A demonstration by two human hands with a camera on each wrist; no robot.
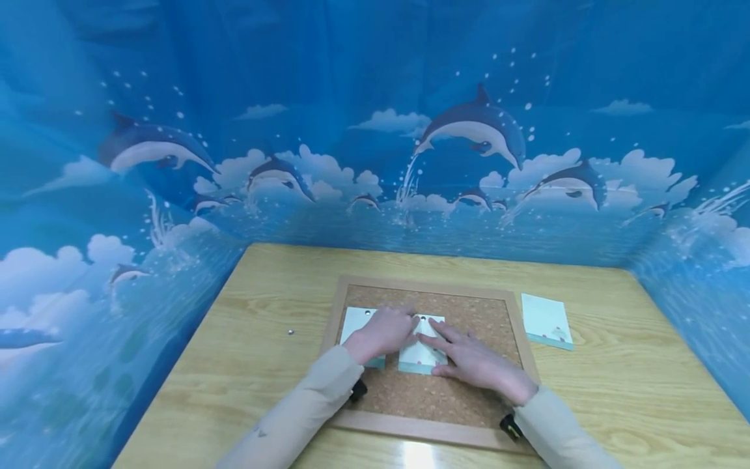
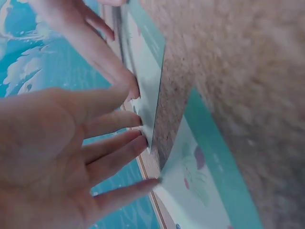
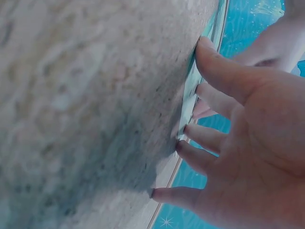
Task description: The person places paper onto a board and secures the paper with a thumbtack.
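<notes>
A pale note sheet with a teal strip along its lower edge lies on the framed corkboard, a dark round pin at its top. My left hand reaches over a second note sheet, which also has a round pin near its top. Its fingertips touch the middle sheet's upper left. My right hand rests on that sheet's right side, thumb low, other fingers spread. In the left wrist view, my left fingers are extended; the right wrist view shows the right fingers likewise straight.
A third note sheet lies on the wooden table to the right of the corkboard. One small shiny pin sits on the table to the left. Blue dolphin-print curtains stand behind the table and at both sides.
</notes>
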